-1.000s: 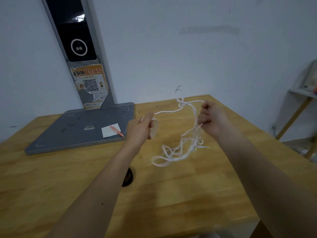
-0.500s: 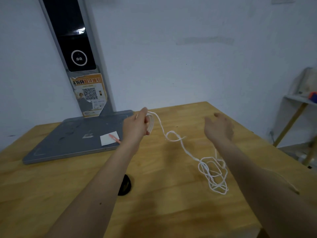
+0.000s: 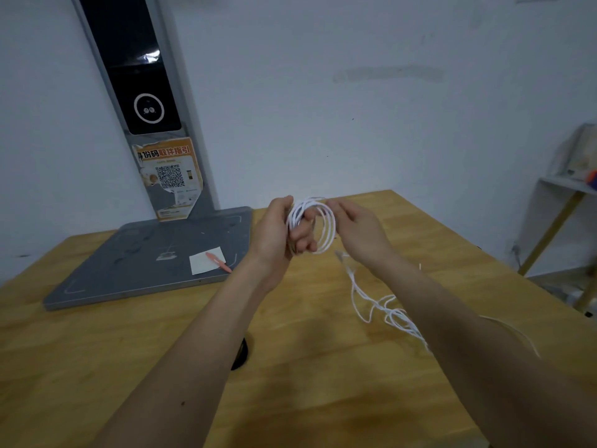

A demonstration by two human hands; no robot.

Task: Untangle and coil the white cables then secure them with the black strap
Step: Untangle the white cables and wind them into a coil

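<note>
Head view: left hand (image 3: 280,234) held above wooden table (image 3: 129,367), fingers curled through several round loops of white cable (image 3: 327,226), gripping coil. Right hand (image 3: 360,232) touched far side of coil; whether its fingers pinched cable, could not tell. Loose rest of cable hung down from coil, lay in tangle on table under right forearm. Black strap (image 3: 240,352) lay on table, partly hidden behind left forearm. Grey base plate (image 3: 135,270) behind.

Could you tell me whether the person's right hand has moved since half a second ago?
Yes. The right hand has swung left, towards the grey metal base plate, and now touches the white cable coil.
</note>
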